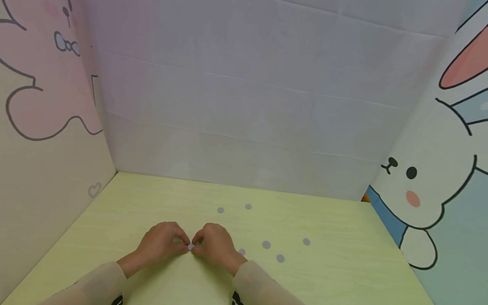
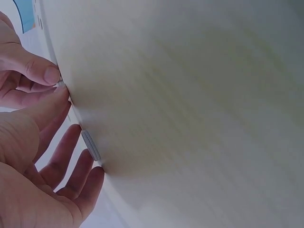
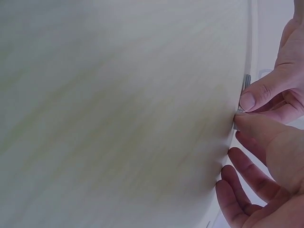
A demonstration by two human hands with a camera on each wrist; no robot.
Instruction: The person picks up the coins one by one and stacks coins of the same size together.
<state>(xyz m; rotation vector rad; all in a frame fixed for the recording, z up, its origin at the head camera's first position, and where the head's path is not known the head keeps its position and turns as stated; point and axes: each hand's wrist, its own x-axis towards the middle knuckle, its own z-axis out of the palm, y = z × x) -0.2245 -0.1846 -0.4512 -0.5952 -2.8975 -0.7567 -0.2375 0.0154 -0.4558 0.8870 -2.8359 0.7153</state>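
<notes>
Both hands meet low over the table, fingertip to fingertip. My left hand (image 1: 159, 242) pinches one side of a small pale grey disc (image 1: 190, 246) between thumb and forefinger. From the opposite side, my right hand (image 1: 215, 244) pinches at the same disc, and the fingertips hide most of it. In the left wrist view, a short stack of thin grey discs (image 2: 90, 145) sits right beside the other left fingers, which are spread and bent. Behind the left thumb, the right wrist view shows this stack (image 3: 247, 81) edge-on.
Several flat grey discs lie scattered on the pale yellow-green table (image 1: 345, 282), including a disc (image 1: 242, 251) close by the right hand and another disc (image 1: 306, 242) farther right. A white back wall (image 1: 253, 87) and side panels with cartoon animals enclose the table.
</notes>
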